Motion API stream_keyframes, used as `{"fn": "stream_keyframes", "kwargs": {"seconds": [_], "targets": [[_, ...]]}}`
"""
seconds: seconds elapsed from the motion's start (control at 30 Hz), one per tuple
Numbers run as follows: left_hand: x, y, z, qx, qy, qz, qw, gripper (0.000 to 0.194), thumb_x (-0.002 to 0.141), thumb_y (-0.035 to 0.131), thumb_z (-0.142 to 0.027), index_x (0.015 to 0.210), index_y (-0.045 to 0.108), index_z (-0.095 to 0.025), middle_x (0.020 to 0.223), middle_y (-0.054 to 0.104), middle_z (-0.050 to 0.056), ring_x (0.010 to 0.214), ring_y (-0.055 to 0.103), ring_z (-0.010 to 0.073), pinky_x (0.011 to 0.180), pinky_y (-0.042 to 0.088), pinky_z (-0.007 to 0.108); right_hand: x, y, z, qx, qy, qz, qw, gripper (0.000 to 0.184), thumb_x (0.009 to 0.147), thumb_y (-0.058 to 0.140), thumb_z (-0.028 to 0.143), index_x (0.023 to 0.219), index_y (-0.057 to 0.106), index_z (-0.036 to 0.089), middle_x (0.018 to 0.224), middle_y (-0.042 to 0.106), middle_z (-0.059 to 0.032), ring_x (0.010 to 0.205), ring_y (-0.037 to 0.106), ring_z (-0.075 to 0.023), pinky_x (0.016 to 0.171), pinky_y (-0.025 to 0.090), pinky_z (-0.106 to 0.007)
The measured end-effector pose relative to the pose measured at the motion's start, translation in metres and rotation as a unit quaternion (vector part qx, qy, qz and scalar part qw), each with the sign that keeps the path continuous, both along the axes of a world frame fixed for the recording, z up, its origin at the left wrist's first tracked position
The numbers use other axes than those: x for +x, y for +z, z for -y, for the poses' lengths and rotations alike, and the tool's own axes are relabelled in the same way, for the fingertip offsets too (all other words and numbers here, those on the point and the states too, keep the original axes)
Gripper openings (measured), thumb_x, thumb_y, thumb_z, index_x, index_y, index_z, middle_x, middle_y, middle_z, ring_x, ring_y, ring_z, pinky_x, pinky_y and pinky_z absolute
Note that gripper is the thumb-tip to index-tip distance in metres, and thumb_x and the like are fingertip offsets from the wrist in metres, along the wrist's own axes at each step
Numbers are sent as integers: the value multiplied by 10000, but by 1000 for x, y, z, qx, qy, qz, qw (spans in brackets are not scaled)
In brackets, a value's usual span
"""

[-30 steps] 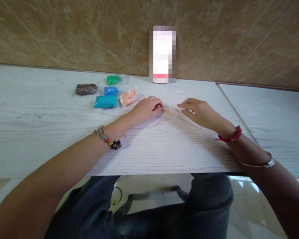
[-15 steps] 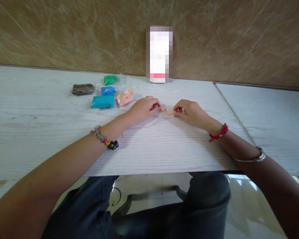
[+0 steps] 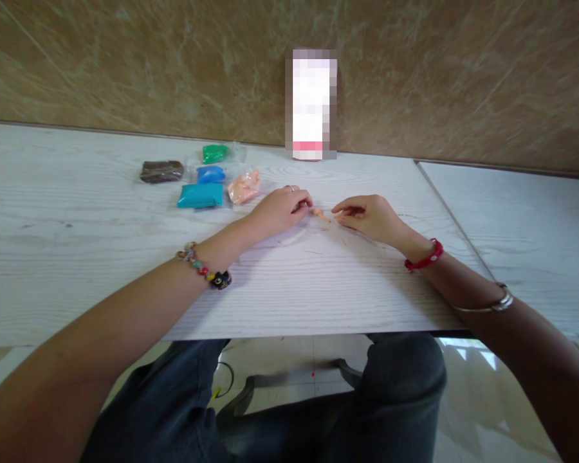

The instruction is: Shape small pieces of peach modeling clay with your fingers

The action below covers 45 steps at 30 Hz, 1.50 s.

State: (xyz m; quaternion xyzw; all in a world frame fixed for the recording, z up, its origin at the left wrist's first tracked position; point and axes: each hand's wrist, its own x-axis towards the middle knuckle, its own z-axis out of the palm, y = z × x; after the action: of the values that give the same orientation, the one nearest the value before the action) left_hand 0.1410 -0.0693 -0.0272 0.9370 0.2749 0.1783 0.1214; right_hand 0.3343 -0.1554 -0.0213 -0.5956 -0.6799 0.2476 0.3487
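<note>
A small piece of peach modelling clay [image 3: 321,214], round at one end and drawn out thin at the other, is between my hands, just above or on the table. My left hand [image 3: 288,207] has its fingers curled together at the round end and seems to pinch it there; the exact contact is hard to see. To the right of the thin end, my right hand [image 3: 367,215] has its thumb and fingers apart. A peach tint shows at its thumb tip, too small to tell whether it is clay.
On the left lie packs of clay: brown [image 3: 161,172], green [image 3: 215,153], blue [image 3: 211,174], turquoise [image 3: 200,195] and an opened-looking peach bag [image 3: 244,186]. A blurred-out phone-like screen [image 3: 311,103] leans on the marbled wall [image 3: 125,71]. The white table [image 3: 289,289] has a seam at right.
My right thumb and fingers have parted from their pinch, the fingers stretching out to the left. My left hand and the clay piece stay in about the same place.
</note>
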Motion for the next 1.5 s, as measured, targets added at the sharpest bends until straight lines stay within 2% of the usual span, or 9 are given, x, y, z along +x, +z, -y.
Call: {"fn": "stream_keyframes", "kwargs": {"seconds": [0.07,0.27,0.37,0.5,0.67,0.83,1.03,1.33,1.5], "targets": [[0,-1,-1,3,-4,4,1000,222,816,426,-169,881,636,-134,851,646,60,781,555,155,692,392,258,0,-1,0,-15,0,-49,999,212,675,652,231,871,657,148,673,663,-18,576,586,-104,547,472,-233],[0,-2,-1,4,0,3,1000,230,820,423,-181,889,636,-128,845,638,62,788,553,157,698,397,261,2,2,0,-68,-20,-115,991,182,629,703,294,728,655,148,592,611,-5,508,527,-76,442,426,-193],[0,-2,-1,1,-4,6,1000,227,822,425,-180,878,637,-127,846,640,64,777,552,155,702,401,262,-1,3,1,-68,-25,-141,987,222,616,718,261,793,648,149,618,628,-2,514,539,-72,443,439,-184],[0,-2,-1,1,0,18,1000,208,816,438,-172,873,632,-124,863,639,64,802,553,154,732,407,269,-2,2,3,-74,-18,-146,986,195,599,736,247,735,632,155,623,640,-10,520,563,-91,442,466,-201],[1,2,3,8,21,62,998,184,818,454,-200,832,623,-130,852,623,50,814,546,149,736,408,270,-2,1,3,-91,-6,-146,985,181,603,732,227,758,662,165,707,673,-35,599,612,-134,526,525,-262],[2,8,17,-24,9,104,994,161,801,519,-236,739,627,-135,718,579,17,698,516,119,671,386,248,-6,3,6,-56,-30,-159,985,262,577,760,266,742,582,167,641,629,-4,541,593,-112,475,495,-235],[7,11,32,-91,-18,115,989,158,796,566,-278,769,641,-142,693,575,4,654,498,102,625,365,235,-13,7,10,-29,-29,-150,988,347,554,781,325,685,493,185,601,613,18,509,579,-99,437,450,-205],[9,9,30,-137,-44,127,981,176,800,563,-263,691,609,-132,651,563,-8,612,471,90,588,333,232,-16,8,12,17,22,-81,996,167,673,674,256,805,630,164,739,668,-28,716,630,-151,662,507,-290],[9,11,31,-107,-47,144,983,142,765,597,-223,657,607,-132,594,503,-30,571,436,74,567,319,216,-14,7,12,37,34,-34,998,178,718,636,314,786,672,153,743,680,-34,689,612,-141,638,483,-278]]}}
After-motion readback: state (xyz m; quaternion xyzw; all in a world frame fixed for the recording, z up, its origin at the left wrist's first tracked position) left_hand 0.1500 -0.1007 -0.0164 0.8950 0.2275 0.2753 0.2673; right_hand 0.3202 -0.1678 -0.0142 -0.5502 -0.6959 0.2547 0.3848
